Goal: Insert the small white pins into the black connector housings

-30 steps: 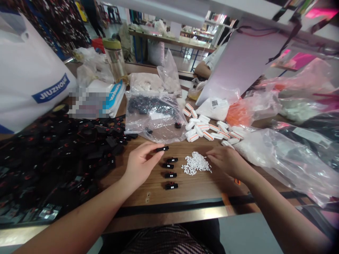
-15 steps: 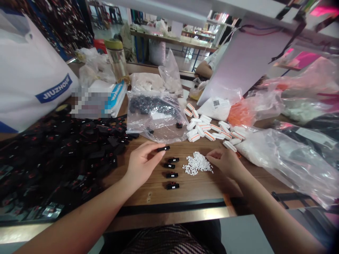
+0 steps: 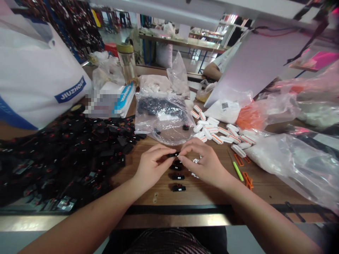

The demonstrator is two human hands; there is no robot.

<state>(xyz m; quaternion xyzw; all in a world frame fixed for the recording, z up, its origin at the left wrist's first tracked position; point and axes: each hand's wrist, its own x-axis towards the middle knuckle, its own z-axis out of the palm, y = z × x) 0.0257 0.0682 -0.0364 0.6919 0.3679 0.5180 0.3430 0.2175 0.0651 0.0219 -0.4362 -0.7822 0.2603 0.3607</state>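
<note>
My left hand (image 3: 150, 165) is closed in a pinch on a small black connector housing (image 3: 172, 155), held just above the table. At the housing's right end are the thumb and fingertips of my right hand (image 3: 202, 162), pinched on a tiny white peg that the fingers mostly cover. Below the hands, several similar black housings lie in a column, among them the nearest housing (image 3: 179, 188), which shows two white dots. A pile of small white pegs (image 3: 195, 161) is largely hidden behind my right hand.
Black parts (image 3: 97, 148) are heaped on the left. A clear bag (image 3: 164, 109) of black parts lies ahead, beside white-and-orange pieces (image 3: 212, 130). To the right are a lime-green handled tool (image 3: 238, 171), orange clips (image 3: 247, 180) and a plastic bag (image 3: 286, 155).
My right hand has moved left from the white peg pile to the housing in my left hand. The green tool and orange clips have come into sight. The view has shifted slightly.
</note>
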